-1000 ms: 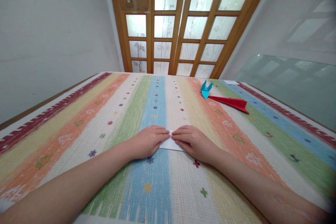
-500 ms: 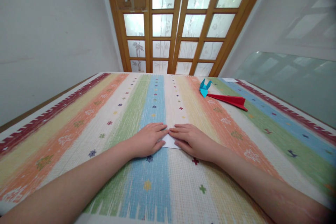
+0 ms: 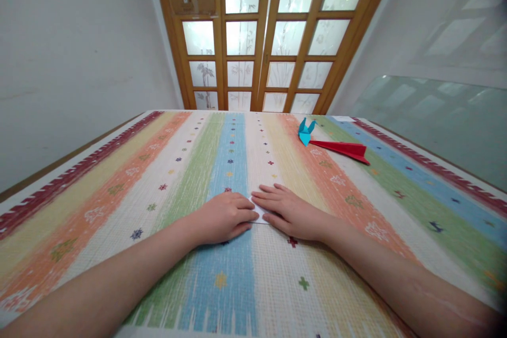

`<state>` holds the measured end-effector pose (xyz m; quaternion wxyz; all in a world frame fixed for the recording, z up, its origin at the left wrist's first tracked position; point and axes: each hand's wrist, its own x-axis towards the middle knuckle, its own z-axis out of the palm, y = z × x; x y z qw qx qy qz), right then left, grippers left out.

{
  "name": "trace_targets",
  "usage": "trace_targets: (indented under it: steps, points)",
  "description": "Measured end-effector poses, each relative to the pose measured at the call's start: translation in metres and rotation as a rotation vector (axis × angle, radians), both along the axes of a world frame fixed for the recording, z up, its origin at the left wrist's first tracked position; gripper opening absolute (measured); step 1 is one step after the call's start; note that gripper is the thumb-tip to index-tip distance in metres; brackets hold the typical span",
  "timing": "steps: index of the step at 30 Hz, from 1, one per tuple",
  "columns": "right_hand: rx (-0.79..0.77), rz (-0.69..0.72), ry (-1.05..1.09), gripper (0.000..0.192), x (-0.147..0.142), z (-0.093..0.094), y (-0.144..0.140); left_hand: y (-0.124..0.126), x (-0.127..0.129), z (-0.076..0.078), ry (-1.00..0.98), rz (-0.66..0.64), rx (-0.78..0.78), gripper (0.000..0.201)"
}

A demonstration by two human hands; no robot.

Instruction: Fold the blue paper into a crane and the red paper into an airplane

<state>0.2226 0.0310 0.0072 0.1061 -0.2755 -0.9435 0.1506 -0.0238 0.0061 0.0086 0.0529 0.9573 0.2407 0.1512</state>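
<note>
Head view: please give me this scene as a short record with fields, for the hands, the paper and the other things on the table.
left hand: flat, palm down, pressing the white paper
right hand: flat, palm down, pressing the same paper from the other side
white paper: small, mostly hidden by the hands, lying on the tablecloth
tablecloth: striped in many colours, covers the table
blue origami figure: far right part of the table, apart from the hands
red paper plane: lies beside the blue figure
background: wooden door with frosted glass panes
</note>
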Motion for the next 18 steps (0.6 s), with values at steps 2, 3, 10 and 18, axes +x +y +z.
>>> trace_targets:
  steps: [2,3,10,18]
  points:
    - [-0.009,0.001,-0.001,0.044,0.000,-0.001,0.000,0.000,0.001,-0.002,0.008,0.016,0.013,0.025]
    - [-0.015,0.002,-0.001,0.045,0.001,-0.001,0.001,0.000,0.002,-0.003,0.011,0.022,0.020,0.025]
    - [-0.099,0.062,-0.025,0.064,0.008,0.002,0.005,0.000,0.001,-0.005,-0.011,0.047,0.033,0.027]
    - [-0.155,0.106,-0.032,0.089,0.011,0.006,0.008,0.001,-0.001,-0.006,0.002,0.104,0.036,0.030]
